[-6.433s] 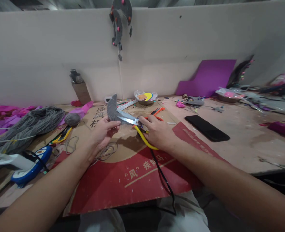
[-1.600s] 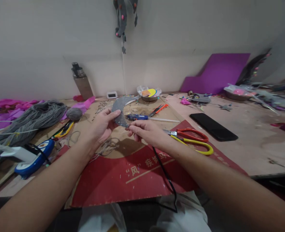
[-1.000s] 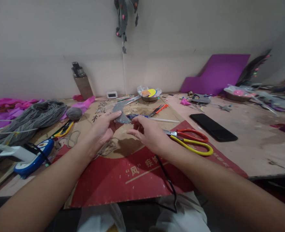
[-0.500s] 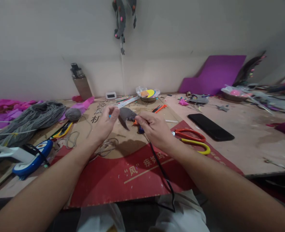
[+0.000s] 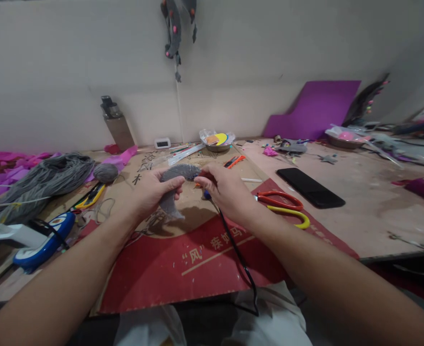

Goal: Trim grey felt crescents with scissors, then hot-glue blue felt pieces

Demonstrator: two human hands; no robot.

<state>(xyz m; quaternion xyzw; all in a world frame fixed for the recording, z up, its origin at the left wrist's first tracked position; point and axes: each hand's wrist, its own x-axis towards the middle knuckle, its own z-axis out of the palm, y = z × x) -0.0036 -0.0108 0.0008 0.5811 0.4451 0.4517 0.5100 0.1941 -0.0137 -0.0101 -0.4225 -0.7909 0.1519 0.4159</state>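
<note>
A grey crescent-shaped felt piece (image 5: 170, 202) is held over the cardboard, its curve arching up and one tip hanging down. My left hand (image 5: 161, 190) pinches its left side between thumb and fingers. At the piece's upper right end, my right hand (image 5: 221, 187) has its thumb and fingers closed on the edge. Beneath the right hand, a blue and orange tool with a black cord is partly hidden by the fingers. Red- and yellow-handled scissors (image 5: 280, 200) lie just right of my right wrist.
A red and brown cardboard sheet (image 5: 154, 278) covers the table's middle. Grey yarn (image 5: 58, 175) and a blue power strip (image 5: 46, 242) lie left. A black phone (image 5: 310, 188) is at right; a small bowl (image 5: 217, 143) and an orange cutter (image 5: 235, 162) lie behind the hands.
The grey piece has turned from a dark, edge-on view to show its broad light face, with its tip hanging lower. My left hand has moved down and now grips its side.
</note>
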